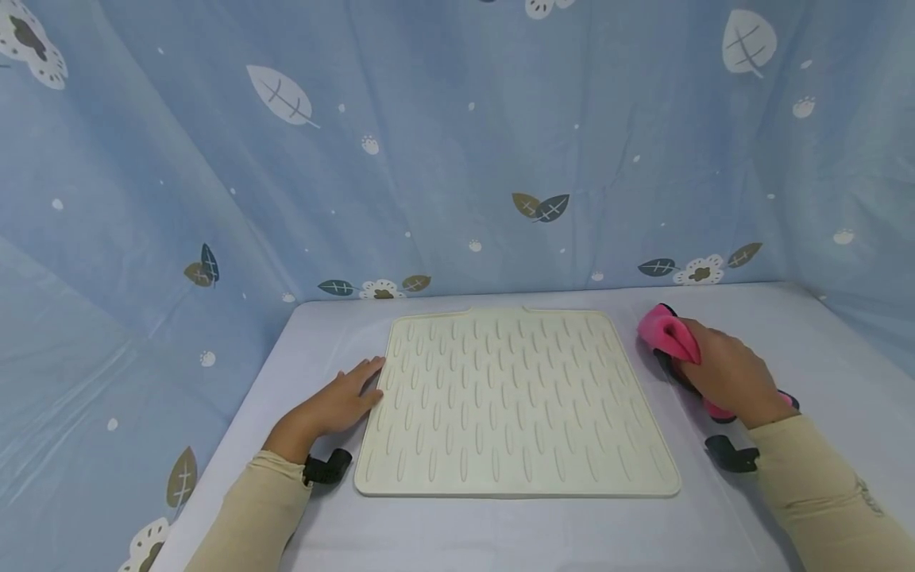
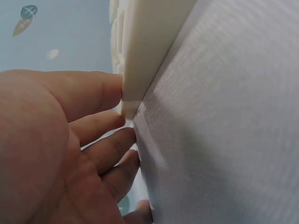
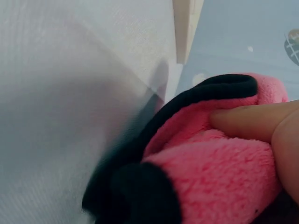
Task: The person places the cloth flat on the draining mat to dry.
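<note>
A cream mat (image 1: 500,405) with rows of raised oval ridges lies flat on the white-covered table. My left hand (image 1: 341,403) touches its left edge with thumb and fingertips, the fingers fairly straight. In the left wrist view, the thumb meets the side of the mat (image 2: 149,46) and the other fingers reach down to the tablecloth. To the right of the mat, my right hand (image 1: 732,373) grips a bunched pink cloth (image 1: 668,332) with black edging. The right wrist view shows the thumb pressed into the fluffy folds of the cloth (image 3: 219,172); the other fingers are hidden.
A white cloth (image 1: 443,532) covers the table. Blue patterned fabric (image 1: 457,159) hangs behind it and along both sides. Black wrist straps or mounts (image 1: 329,467) stick out near both sleeves.
</note>
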### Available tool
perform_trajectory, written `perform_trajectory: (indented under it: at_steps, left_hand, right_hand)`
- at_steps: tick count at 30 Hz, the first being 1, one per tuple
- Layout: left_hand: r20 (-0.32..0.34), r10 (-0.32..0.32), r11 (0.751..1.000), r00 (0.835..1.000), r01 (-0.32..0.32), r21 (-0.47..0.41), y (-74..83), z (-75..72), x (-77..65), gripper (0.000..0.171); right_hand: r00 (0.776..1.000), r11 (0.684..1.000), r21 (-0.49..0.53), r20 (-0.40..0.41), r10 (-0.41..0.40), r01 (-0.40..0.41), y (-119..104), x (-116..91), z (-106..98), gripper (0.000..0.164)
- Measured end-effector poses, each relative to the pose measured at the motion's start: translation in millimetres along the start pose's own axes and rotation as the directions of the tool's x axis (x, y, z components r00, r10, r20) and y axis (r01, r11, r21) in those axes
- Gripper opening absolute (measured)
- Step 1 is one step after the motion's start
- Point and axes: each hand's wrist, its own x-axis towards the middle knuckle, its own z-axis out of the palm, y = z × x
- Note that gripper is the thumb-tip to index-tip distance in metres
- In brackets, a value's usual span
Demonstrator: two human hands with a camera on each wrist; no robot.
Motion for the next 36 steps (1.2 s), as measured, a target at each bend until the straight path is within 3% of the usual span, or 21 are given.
perform_trajectory:
  at_steps: [9,22,36]
  left_hand:
    - [-0.006,-0.009,1.000,1.000,0.009,0.006,-1.6,0.4,-0.4,0.063]
    - [-0.014,0.006,1.000,1.000,-0.006,0.011,-0.4,-0.6,0.3,0.062]
    - [-0.005,-0.003,1.000,1.000,0.003,-0.005,1.4,-0.1,-0.5,0.062]
  right_hand:
    - [0.992,1.000,0.026,-0.129,-0.014,0.018,-12.9,-1.5,1.1,0.063]
    - [0.982,0.998,0.053,-0.188,-0.015,0.025,-30.0,-7.1,-5.2,0.069]
    - [0.966,0.994,0.058,-0.246,-0.076,0.093,-47.9,-16.4,-13.6,0.076]
